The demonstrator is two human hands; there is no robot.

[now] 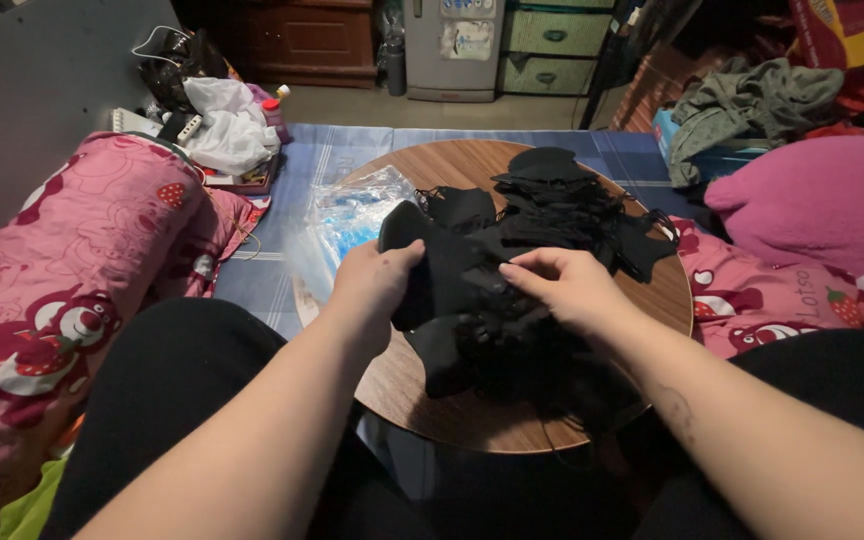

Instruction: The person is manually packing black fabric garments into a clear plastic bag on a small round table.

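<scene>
The left hand [377, 280] and the right hand [562, 285] both pinch one black face mask [442, 265] above a pile of black masks [552, 210] on the round wooden table [667, 295].

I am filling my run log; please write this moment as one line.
left hand: grips black fabric face mask | right hand: pinches same mask | beneath: pile of black masks on round wooden table | beside: clear plastic bag

head cam | looks down and forward | close above round wooden table [652, 300] | single view
</scene>
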